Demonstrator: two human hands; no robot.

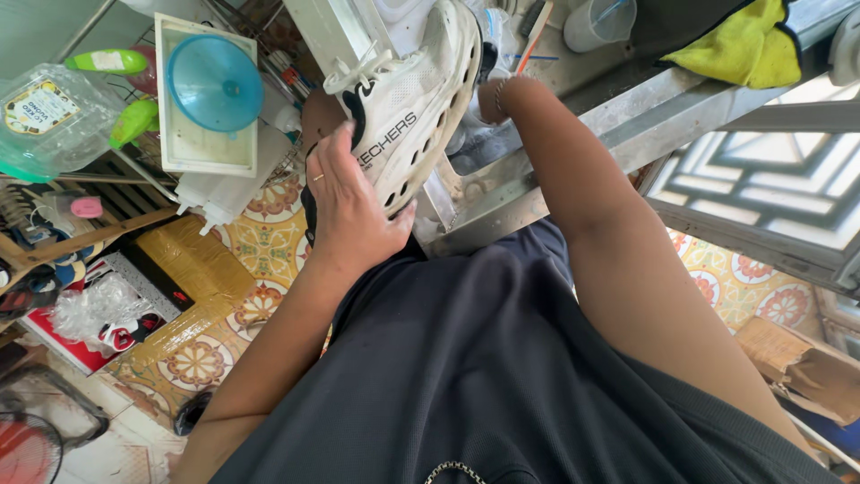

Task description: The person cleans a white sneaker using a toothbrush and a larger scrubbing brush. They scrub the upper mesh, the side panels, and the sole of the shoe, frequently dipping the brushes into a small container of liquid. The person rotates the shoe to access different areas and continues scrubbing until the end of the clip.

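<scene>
Gripping a white sneaker (408, 108) from the side, the left hand (349, 211) lies flat along the shoe's lower flank, fingers spread and curled lightly around the upper, thumb tucked under near the perforated sole edge. A thin ring shows on one finger. The shoe is held tilted, its toe pointing up and away from the hand and its white laces just above the fingertips.

The right hand (491, 100) is mostly hidden behind the sneaker; only the wrist, wearing a slim bracelet, shows at the far edge of the sole. Whether those fingers are closed on the shoe or only resting against it cannot be told.

Just beyond the left hand's fingertips, up and to its left, sits a white rectangular tray (206, 148) with a blue funnel (213, 83) lying in it. Farther left of that are a clear plastic container (49, 121) and two green bottles (121, 90). Below the left forearm, patterned floor tiles (260, 237) carry a taped cardboard box (184, 269).

Past the right wrist, a metal ledge (627, 116) runs diagonally, bearing a translucent measuring cup (598, 22) and a yellow cloth (739, 49) well beyond the hand. Close to the viewer, a dark shirt (502, 376) fills the space between both forearms.
</scene>
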